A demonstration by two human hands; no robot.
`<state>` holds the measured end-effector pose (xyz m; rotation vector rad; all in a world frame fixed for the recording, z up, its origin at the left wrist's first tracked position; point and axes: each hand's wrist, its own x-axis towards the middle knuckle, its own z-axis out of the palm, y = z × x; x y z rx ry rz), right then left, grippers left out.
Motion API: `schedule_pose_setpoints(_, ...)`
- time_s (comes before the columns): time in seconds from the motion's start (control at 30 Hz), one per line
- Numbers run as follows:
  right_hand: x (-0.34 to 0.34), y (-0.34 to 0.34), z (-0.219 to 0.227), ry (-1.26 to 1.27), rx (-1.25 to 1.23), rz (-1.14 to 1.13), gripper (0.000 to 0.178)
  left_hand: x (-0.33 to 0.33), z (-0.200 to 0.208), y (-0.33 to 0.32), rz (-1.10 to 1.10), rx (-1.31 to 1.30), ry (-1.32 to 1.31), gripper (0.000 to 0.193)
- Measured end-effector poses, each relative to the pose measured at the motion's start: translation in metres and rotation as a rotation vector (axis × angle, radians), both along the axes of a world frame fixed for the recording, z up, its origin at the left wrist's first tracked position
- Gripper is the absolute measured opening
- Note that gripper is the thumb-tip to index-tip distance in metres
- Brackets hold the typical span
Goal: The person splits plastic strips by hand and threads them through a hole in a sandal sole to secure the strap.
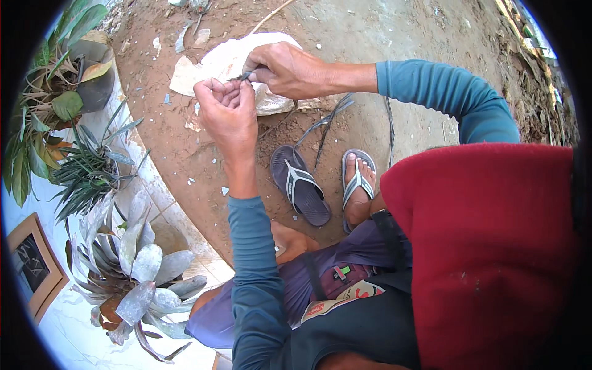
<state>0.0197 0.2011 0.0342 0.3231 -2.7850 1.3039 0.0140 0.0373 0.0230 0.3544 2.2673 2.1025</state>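
Note:
My left hand [227, 110] is closed, its fingers curled and pinching one end of a small dark strip [244, 76]. The thumb and fingertips of my right hand [285, 69] close on the same strip from the other side, so the two hands almost touch. What the strip is made of is too small to tell. Just beneath and beyond the hands lies a white sack [237, 54] with brown dirt on it, on the ground. My hands hide part of it.
Long dark strips [322, 128] trail on the soil near the sack. An empty flip-flop [298, 185] lies beside my sandalled foot [357, 188]. Potted plants [145, 265] line a tiled ledge [166, 197] at the left, near a framed picture [38, 265]. Pale fragments dot the soil.

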Motion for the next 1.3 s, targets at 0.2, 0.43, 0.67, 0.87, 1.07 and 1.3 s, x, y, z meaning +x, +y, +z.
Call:
schedule_pose_setpoints(0.2, -0.002, -0.002, -0.011, -0.124, -0.135, 0.116, 0.013, -0.003, -0.022, -0.01, -0.007, 0.051, -0.043, 0.028)
schedule_pose_setpoints(0.43, -0.002, 0.012, 0.0, -0.506, -0.643, 0.137, 0.015, -0.009, -0.017, -0.008, -0.058, 0.011, 0.27, 0.018)
schedule_pose_setpoints(0.67, 0.006, 0.005, -0.01, -0.671, -0.909, -0.006, 0.013, -0.001, -0.019, -0.002, -0.047, -0.023, 0.363, 0.011)
schedule_pose_setpoints(0.87, 0.011, 0.005, -0.01, -0.449, -0.599, 0.021, 0.021, -0.017, -0.023, -0.018, 0.187, 0.063, 0.071, 0.011)
schedule_pose_setpoints(1.07, 0.005, 0.007, 0.003, -0.421, -0.496, 0.133, 0.027, -0.04, -0.019, -0.041, 0.347, 0.004, 0.026, 0.01)
schedule_pose_setpoints(1.3, -0.024, 0.071, -0.024, -0.568, -0.289, 0.216, 0.034, -0.095, -0.043, -0.137, 0.569, -0.043, -0.024, 0.012)
